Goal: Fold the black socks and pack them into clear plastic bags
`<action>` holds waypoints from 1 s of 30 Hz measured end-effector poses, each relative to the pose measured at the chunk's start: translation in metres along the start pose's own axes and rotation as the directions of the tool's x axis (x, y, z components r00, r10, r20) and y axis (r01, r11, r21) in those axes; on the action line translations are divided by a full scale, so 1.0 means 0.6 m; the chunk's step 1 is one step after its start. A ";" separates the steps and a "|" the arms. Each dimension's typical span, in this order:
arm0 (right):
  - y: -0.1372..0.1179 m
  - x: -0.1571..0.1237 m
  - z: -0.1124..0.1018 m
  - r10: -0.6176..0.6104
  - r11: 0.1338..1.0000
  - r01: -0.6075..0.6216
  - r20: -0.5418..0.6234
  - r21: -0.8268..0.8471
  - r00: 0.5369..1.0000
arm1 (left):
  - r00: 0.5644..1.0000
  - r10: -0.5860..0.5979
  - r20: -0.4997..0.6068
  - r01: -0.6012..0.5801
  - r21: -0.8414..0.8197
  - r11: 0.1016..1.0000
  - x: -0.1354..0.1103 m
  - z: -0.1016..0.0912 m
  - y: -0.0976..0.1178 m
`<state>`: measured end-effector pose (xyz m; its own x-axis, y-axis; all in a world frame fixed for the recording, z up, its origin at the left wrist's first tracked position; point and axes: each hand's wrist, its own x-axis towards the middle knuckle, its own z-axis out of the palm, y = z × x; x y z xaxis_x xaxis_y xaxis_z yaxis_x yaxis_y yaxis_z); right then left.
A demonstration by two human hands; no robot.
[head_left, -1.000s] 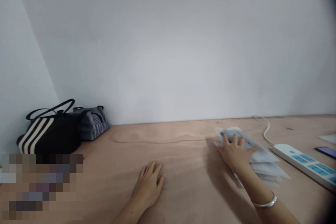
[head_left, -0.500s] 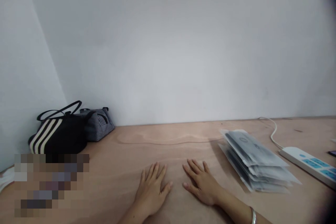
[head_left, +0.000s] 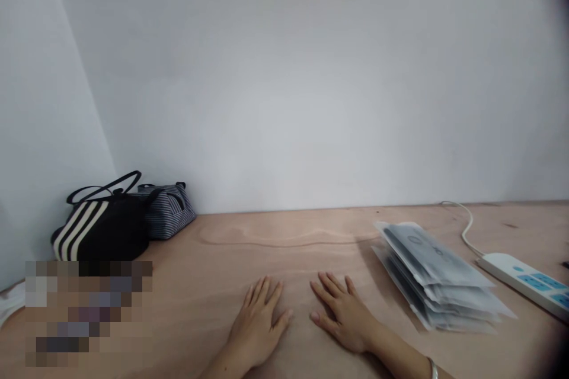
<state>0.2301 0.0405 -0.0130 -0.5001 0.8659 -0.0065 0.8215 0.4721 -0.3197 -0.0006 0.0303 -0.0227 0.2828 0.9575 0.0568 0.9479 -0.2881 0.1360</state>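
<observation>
My left hand (head_left: 258, 325) lies palm down on the wooden table (head_left: 284, 260), fingers stretched and holding nothing. A short gap to its right, my right hand (head_left: 344, 317) rests flat in the same way, fingers spread, with a silver bangle (head_left: 433, 368) on the wrist. Nearest to the right hand, farther right, is a stack of frosted plastic zip bags (head_left: 440, 275) with dark contents that I cannot make out. The stack does not touch the hand.
A white power strip (head_left: 527, 284) with blue sockets lies at the right, its cord (head_left: 466, 228) running toward the wall (head_left: 311, 100). At the far left stand a black bag (head_left: 115, 231) with white stripes and a striped pouch (head_left: 166, 213). A pixelated patch covers the lower left.
Both hands stay flat in place on the table. The view has shifted very slightly, so the bags and power strip appear a little farther right.
</observation>
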 end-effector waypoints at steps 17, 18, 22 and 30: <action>0.031 0.002 -0.066 0.164 0.888 -0.315 -0.409 -0.335 0.898 | 0.999 0.024 -0.032 -0.024 0.014 1.000 0.002 0.009 -0.004; 0.044 0.001 -0.085 0.222 0.813 -0.460 -0.539 -0.358 0.813 | 0.999 0.022 -0.028 -0.022 0.017 1.000 0.003 0.008 -0.004; 0.108 -0.011 -0.136 0.429 0.550 -0.800 -0.741 -0.239 0.516 | 0.999 0.020 -0.026 -0.019 0.023 1.000 0.004 0.005 -0.004; 0.140 -0.026 -0.141 0.442 0.620 -0.757 -0.705 -0.206 0.554 | 0.999 0.025 -0.025 -0.025 0.001 1.000 0.003 0.007 -0.003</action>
<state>0.3297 0.0805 0.0403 0.2794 0.8053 0.5230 0.9443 -0.3290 0.0021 -0.0014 0.0328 -0.0271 0.3024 0.9494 0.0847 0.9407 -0.3116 0.1339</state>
